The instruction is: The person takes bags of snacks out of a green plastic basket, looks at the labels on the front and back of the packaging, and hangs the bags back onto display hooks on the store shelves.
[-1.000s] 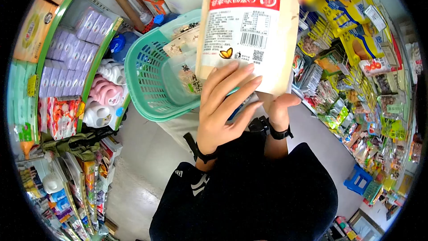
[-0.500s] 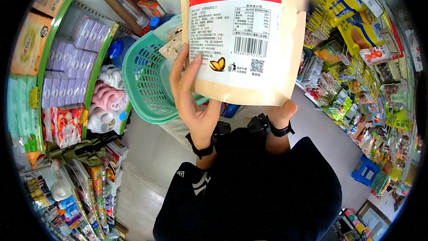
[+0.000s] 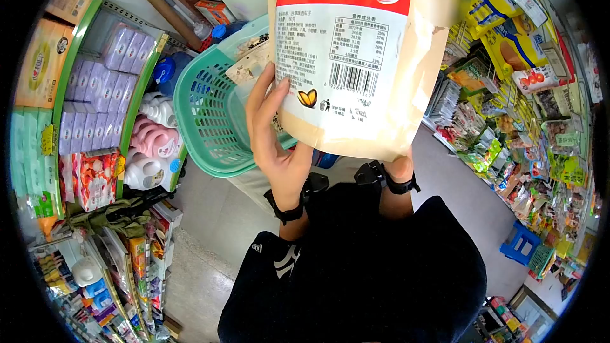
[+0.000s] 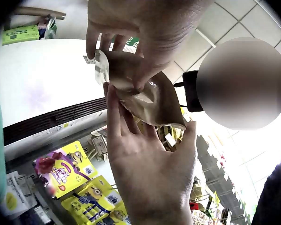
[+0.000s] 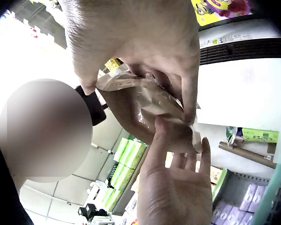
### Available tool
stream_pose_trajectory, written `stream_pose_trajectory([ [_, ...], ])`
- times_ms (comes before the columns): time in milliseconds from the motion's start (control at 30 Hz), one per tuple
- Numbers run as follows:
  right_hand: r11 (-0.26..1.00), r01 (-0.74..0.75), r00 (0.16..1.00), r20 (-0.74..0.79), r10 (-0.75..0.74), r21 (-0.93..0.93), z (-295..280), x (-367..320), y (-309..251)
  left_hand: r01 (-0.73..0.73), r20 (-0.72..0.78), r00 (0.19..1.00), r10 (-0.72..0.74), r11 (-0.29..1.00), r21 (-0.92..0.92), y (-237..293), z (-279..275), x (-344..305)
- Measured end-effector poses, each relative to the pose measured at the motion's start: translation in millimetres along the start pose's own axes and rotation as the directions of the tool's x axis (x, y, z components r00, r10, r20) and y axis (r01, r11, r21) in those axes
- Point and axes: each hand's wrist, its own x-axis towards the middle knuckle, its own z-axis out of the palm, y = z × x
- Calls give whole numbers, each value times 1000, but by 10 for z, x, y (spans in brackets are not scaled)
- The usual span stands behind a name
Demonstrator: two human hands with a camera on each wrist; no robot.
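Note:
A kraft-paper pouch of watermelon seeds (image 3: 356,70) is held up in front of me, its red-banded printed label and barcode facing my head. My left hand (image 3: 270,140) grips its left edge, two fingers lying over the label side. At the lower right corner, my right hand (image 3: 400,170) holds the pouch from behind, only thumb and wrist showing in the head view. From below, the left wrist view shows the pouch's creased bottom (image 4: 140,96) between both hands, the left thumb (image 4: 147,72) pressed into it. The right wrist view shows the right hand (image 5: 136,37) spanning the pouch.
A green shopping basket (image 3: 190,108) stands behind the pouch, with similar packets (image 3: 251,67) inside. Shelves of purple tissue packs (image 3: 95,95) and detergent bottles (image 3: 149,143) line the left. Hanging snack bags (image 3: 508,38) fill the right, with a blue stool (image 3: 521,244) below.
My left hand has shifted from the pouch's lower front to its left edge. The pouch has come closer, then tilted slightly and moved a little to the right.

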Motion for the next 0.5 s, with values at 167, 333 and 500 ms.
stream_pose_trajectory([
  [167, 967, 84, 996, -8, -85, 241, -146, -25, 135, 67, -84, 994, -66, 998, 19, 142, 90, 44],
  [333, 887, 340, 928, -266, -262, 312, -49, 81, 163, 274, -89, 956, -279, 959, -65, 129, 20, -92],
  [500, 842, 366, 922, -274, -272, 396, 26, 141, 116, 264, -78, 960, -268, 963, -57, 86, -6, -152],
])
